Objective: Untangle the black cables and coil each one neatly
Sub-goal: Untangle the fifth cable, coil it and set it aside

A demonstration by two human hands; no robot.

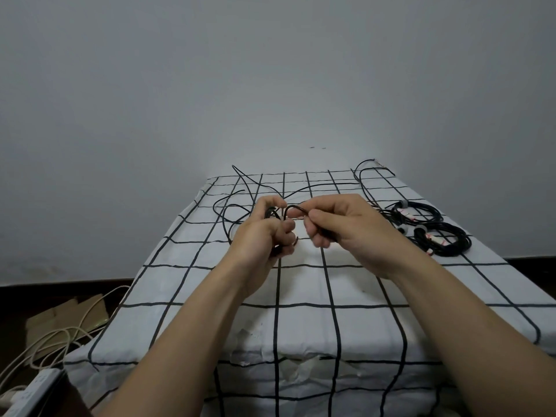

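Holding a small bundle (270, 212) of turns, the left hand (264, 233) has its fingers curled round the black cable (293, 207). The right hand (340, 227) pinches a short arch of the same cable between thumb and forefinger, just beside the left hand's fingertips. Both hands hang above the worktop (301, 284), nearly touching.

What the next move turns on is where the slack lies — the loose run (328, 185) leaves the hands on their far side and sweeps off to the right, beyond the right hand. More stray loops (224, 212) lie past the left hand. So the free length runs mostly crosswise, away from the body, and the right hand is the nearer to it. I judge it would draw the next turn in from there and lay it onto the bundle. Two finished coils (421, 212) lie well to the outside of the right hand.
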